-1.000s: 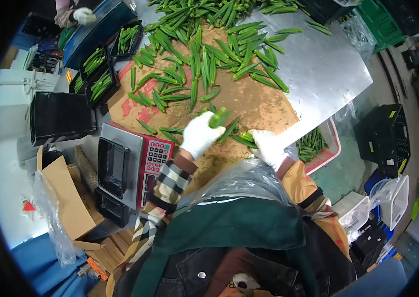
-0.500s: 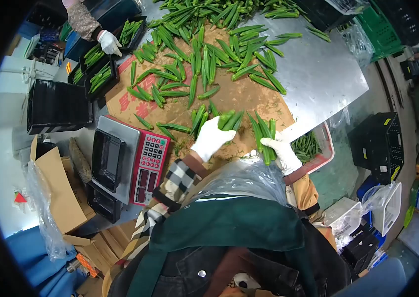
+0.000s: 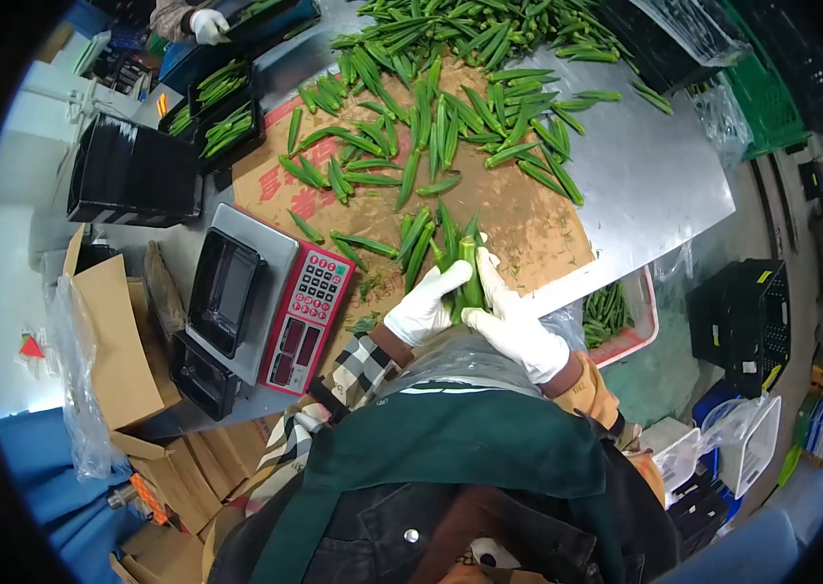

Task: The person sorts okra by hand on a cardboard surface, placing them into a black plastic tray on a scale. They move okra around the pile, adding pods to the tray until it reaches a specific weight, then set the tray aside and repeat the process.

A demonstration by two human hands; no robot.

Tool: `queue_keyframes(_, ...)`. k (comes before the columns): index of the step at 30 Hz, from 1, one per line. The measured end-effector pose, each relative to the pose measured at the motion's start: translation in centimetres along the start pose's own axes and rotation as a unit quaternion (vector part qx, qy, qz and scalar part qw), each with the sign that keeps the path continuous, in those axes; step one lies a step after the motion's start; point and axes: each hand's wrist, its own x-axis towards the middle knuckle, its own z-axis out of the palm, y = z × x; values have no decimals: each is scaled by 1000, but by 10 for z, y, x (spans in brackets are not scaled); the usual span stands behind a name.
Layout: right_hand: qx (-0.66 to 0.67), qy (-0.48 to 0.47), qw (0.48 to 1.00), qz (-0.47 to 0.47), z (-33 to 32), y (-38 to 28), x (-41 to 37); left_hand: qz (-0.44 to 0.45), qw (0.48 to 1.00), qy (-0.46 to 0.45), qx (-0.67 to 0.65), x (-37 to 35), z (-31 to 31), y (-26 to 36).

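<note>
White gloves cover both of my hands, which meet around a bunch of okra close to my apron. My left hand grips the bunch from the left, thumb across it. From the right, my right hand closes on the same pods. Parts of the bunch are hidden by the gloves. Just beyond my left hand, a few loose okra pods lie on the cardboard sheet. A larger okra heap spreads over the far side of the table.
Left of me stands a red scale with an empty black tray on it. Filled black trays sit farther back, near a co-worker's gloved hand. A crate of okra is below the table's right edge.
My right hand has come leftward with its okra to join my left hand, and the two bunches are now together. The co-worker's hand has moved away from the filled trays.
</note>
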Motion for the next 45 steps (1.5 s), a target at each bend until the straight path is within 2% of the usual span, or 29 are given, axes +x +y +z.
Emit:
queue_keyframes(2,100,-52,994,2,-7,-11,-3,-9,997,-55,-53,-4,-1,3)
queue_keyframes(3,193,-31,980,33,-9,-26,-8,-13,993,-82,-79,-6,1,6)
queue_keyframes(6,189,-10,982,-1,-25,-66,-13,32,994,-90,-46,-5,-4,4)
queue_keyframes(10,315,44,948,30,-40,-81,-11,41,997,-61,-30,-16,10,21)
queue_keyframes(11,301,60,952,-2,-42,-71,-8,43,992,-91,-76,-15,2,22)
queue_keyframes(15,237,124,964,1,-44,-32,-2,86,978,-124,-144,-35,-2,50)
queue_keyframes(18,83,155,983,42,-40,28,-1,174,982,-55,-56,-91,1,104)
queue_keyframes(20,126,156,971,128,-34,50,-6,263,964,34,-11,-136,20,137)
queue_keyframes(21,88,138,982,88,-33,83,-8,296,950,74,57,-158,18,155)
queue_keyframes(22,87,133,981,107,-27,96,-9,325,931,113,124,-179,14,174)
queue_keyframes(25,59,113,982,136,-14,120,-9,299,856,291,305,-227,-7,218)
queue_keyframes(26,67,114,983,124,-10,127,-7,216,810,355,414,-244,-30,233)
queue_keyframes(28,84,116,985,100,-1,136,-3,166,614,452,625,-253,-69,233)
queue_keyframes(29,58,119,983,130,2,137,-1,209,605,495,587,-252,-73,222)
queue_keyframes(32,44,102,988,103,-5,156,5,335,548,541,543,-260,-51,223)
queue_keyframes(33,98,107,983,114,-8,156,8,369,544,540,525,-267,-56,224)
queue_keyframes(36,129,102,966,199,-17,154,16,383,509,590,496,-291,-64,219)
queue_keyframes(40,119,108,967,198,-19,161,20,398,469,623,483,-317,-75,199)
queue_keyframes(43,123,104,965,205,-21,161,22,403,468,643,454,-323,-83,181)
queue_keyframes(45,116,104,965,211,-22,156,23,412,436,661,451,-318,-79,170)
